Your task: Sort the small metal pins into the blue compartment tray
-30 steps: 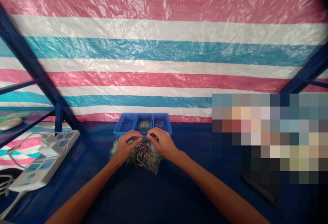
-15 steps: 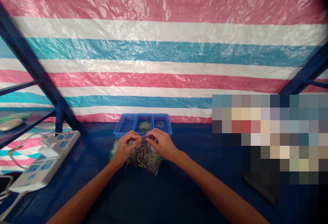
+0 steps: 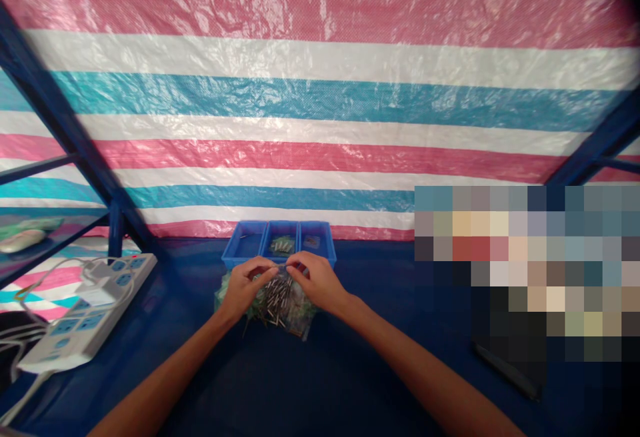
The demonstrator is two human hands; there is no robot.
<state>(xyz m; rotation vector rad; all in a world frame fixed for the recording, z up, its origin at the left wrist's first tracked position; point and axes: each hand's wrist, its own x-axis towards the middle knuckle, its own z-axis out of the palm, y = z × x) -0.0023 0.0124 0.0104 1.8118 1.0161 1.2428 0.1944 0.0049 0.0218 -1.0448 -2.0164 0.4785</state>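
Over a pile of small shiny metal pins (image 3: 278,298), both my hands are raised with their fingertips nearly meeting. My left hand (image 3: 246,284) is closed in a pinch, and my right hand (image 3: 315,280) pinches opposite it. Between the fingertips there is a small, thin piece, too small to name. Clear plastic bags (image 3: 300,320) lie under and beside the pins, with greenish wrapping to the left. Just beyond my hands stands a blue tray (image 3: 231,261) with three compartments. Greenish bagged metal pieces (image 3: 283,245) lie in its middle compartment, and a small clear packet (image 3: 312,242) in the right one.
On the left, a white power strip (image 3: 107,320) with plugs and cables rests on the dark blue table (image 3: 240,390). A black bar-shaped object (image 3: 507,370) lies at the right. Blue metal posts (image 3: 50,107) and a striped plastic sheet (image 3: 320,100) stand behind. A blurred-out area covers the far right.
My hands hold nearly the same place. The thin piece between the fingertips shows less now, and the left fingertips have shifted slightly. The tray and the pile have not moved.
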